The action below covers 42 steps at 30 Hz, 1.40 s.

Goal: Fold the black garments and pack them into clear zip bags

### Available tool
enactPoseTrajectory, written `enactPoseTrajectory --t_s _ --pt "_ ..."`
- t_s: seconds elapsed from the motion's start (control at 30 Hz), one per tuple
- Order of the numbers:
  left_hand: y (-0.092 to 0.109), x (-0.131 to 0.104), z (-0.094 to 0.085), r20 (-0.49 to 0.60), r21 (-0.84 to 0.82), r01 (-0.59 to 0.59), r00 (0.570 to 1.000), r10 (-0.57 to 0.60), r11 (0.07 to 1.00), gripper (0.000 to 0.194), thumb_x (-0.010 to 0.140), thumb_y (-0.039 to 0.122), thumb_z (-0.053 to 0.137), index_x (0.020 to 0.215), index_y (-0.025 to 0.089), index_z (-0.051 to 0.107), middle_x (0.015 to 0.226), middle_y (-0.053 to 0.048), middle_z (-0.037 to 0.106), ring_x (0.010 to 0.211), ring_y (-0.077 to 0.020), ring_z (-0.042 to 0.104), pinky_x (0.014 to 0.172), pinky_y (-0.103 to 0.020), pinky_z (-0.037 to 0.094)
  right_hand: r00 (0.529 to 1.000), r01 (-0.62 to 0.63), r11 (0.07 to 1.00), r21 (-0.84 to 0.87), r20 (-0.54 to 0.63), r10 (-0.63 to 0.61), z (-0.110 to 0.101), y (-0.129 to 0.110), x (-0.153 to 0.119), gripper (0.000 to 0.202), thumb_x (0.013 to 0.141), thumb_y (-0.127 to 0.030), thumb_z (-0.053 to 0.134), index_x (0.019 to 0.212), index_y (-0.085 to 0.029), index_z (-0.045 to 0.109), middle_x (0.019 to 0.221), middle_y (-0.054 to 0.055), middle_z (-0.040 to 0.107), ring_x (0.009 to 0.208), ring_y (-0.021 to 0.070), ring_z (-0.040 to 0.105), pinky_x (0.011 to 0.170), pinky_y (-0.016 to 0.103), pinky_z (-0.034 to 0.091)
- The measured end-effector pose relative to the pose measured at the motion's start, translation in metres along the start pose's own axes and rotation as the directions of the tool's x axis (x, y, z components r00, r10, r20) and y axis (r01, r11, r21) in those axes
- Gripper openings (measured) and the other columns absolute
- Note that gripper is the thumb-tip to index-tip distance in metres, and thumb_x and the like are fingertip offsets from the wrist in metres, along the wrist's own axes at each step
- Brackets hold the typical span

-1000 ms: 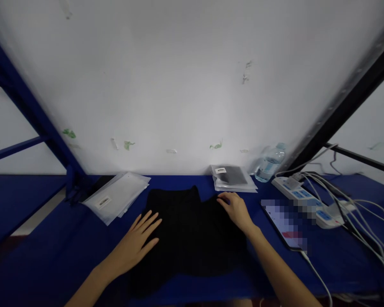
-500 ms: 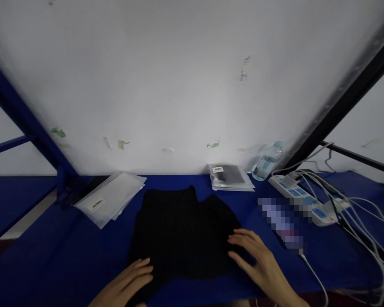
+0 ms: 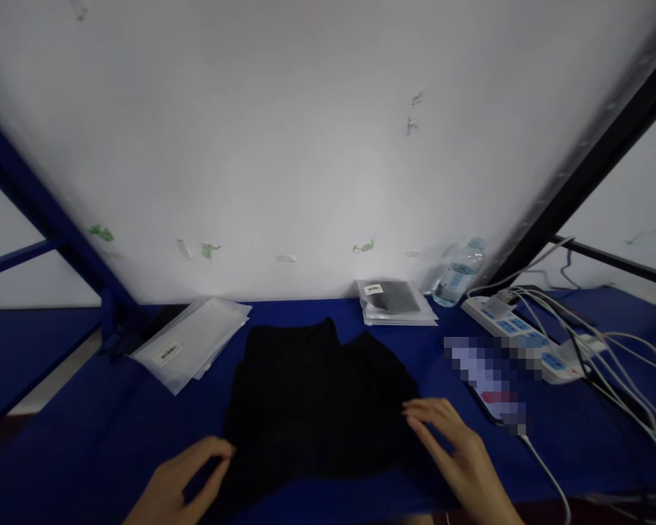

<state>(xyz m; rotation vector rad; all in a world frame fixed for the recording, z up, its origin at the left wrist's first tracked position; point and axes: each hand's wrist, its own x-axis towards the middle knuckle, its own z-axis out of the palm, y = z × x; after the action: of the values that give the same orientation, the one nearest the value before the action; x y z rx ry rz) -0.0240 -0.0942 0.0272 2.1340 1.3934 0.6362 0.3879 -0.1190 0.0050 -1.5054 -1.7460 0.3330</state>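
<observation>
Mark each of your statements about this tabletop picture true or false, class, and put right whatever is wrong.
1. A black cloth lies on a blue tabletop. True.
2. A white cable runs from the near end of the phone. True.
3. The left hand is touching the phone. False: the left hand is at the black cloth's left side.
4. The plastic bags on the left bear a barcode label. True.
5. The bottle stands left of the black cloth. False: the bottle stands to its right.

A blue counter [image 3: 87, 437] carries a black garment [image 3: 317, 401] centrally, frosted zip bags [image 3: 202, 337] left, a filled bag [image 3: 398, 299] and bottle [image 3: 458, 277] far right, phone [image 3: 482, 379] and power strip [image 3: 517, 328] right.
</observation>
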Motion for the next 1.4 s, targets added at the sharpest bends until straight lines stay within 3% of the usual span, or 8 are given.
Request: enactPoseTrajectory --t_s 0.17,0.3,0.53,0.67,0.8,1.03,1.23,1.4 --pt "-0.004 0.077 -0.023 -0.012 -0.036 0.056 0.998 -0.057 0.998 0.026 0.092 0.041 0.042 0.08 0.023 0.056 0.071 0.003 0.06 0.068 -0.016 0.06 0.063 -0.023 0.048 0.984 -0.133 0.991 0.012 -0.117 0.134 0.009 0.01 0.071 0.04 0.084 -0.057 0.052 0.076 -0.021 0.066 0.096 0.009 0.07 0.094 0.0245 0.063 0.086 0.038 0.047" --pt "-0.027 0.118 -0.017 -0.113 0.003 0.148 0.983 -0.147 0.989 0.029 0.084 0.049 0.051 0.088 0.021 0.061 0.082 -0.002 0.066 0.076 -0.022 0.063 0.073 -0.032 0.049 0.967 -0.254 0.962 -0.099 -0.062 0.249 0.019 0.031 0.101 0.048 0.077 -0.067 0.051 0.071 -0.021 0.065 0.081 0.008 0.07 0.081 0.0261 0.064 0.078 0.039 0.047" --pt "-0.051 0.107 0.002 -0.129 0.052 0.094 0.988 -0.087 0.994 0.04 0.082 0.052 0.055 0.11 0.023 0.063 0.091 -0.004 0.065 0.081 -0.0234 0.061 0.076 -0.036 0.049 0.937 -0.344 0.935 -0.088 0.031 0.348 0.015 0.04 0.07 0.039 0.076 -0.059 0.056 0.087 -0.023 0.067 0.085 0.006 0.072 0.083 0.0256 0.067 0.073 0.034 0.047" --pt "-0.054 0.106 0.002 -0.114 0.073 0.091 0.99 -0.082 0.993 0.031 0.079 0.048 0.059 0.096 0.022 0.064 0.08 -0.002 0.06 0.076 -0.0227 0.059 0.073 -0.035 0.048 0.899 -0.435 0.9 -0.038 0.04 0.436 0.012 0.039 0.067 0.038 0.07 -0.056 0.06 0.083 -0.021 0.067 0.075 0.004 0.071 0.074 0.0239 0.067 0.068 0.032 0.047" --pt "-0.045 0.106 0.0 -0.103 -0.006 0.069 0.992 -0.069 0.998 0.022 0.083 0.044 0.055 0.092 0.024 0.058 0.09 -0.002 0.063 0.09 -0.0241 0.061 0.081 -0.035 0.046 0.921 -0.39 0.918 0.069 0.017 0.389 0.005 0.038 0.072 0.039 0.071 -0.058 0.057 0.08 -0.021 0.066 0.079 0.004 0.071 0.078 0.0232 0.067 0.071 0.031 0.046" --pt "-0.029 0.104 0.01 -0.047 -0.252 0.311 0.942 -0.332 0.916 0.039 0.08 0.056 0.053 0.1 0.023 0.054 0.081 -0.001 0.068 0.084 -0.0264 0.067 0.078 -0.036 0.046 0.888 -0.459 0.882 -0.107 -0.088 0.451 0.0 0.037 0.08 0.028 0.07 -0.048 0.058 0.08 -0.023 0.063 0.08 0.006 0.072 0.086 0.0286 0.067 0.073 0.036 0.047" --pt "-0.033 0.104 0.014 -0.04 -0.305 0.327 0.934 -0.355 0.894 0.041 0.08 0.057 0.052 0.101 0.022 0.053 0.08 -0.001 0.069 0.083 -0.0261 0.068 0.077 -0.034 0.047 0.954 -0.17 0.973 -0.153 -0.275 0.123 0.024 -0.047 0.099 0.028 0.086 -0.044 0.05 0.104 -0.022 0.057 0.086 0.005 0.07 0.075 0.0212 0.067 0.067 0.03 0.049" --pt "-0.035 0.102 0.014 -0.044 -0.312 0.3 0.943 -0.329 0.902 0.04 0.082 0.057 0.052 0.101 0.022 0.055 0.082 -0.001 0.07 0.083 -0.0256 0.068 0.074 -0.033 0.049 0.966 0.253 0.901 -0.352 0.048 -0.252 0.104 -0.098 0.086 0.021 0.095 -0.02 0.039 0.088 -0.021 0.059 0.076 0.005 0.065 0.071 0.0189 0.062 0.066 0.029 0.048"
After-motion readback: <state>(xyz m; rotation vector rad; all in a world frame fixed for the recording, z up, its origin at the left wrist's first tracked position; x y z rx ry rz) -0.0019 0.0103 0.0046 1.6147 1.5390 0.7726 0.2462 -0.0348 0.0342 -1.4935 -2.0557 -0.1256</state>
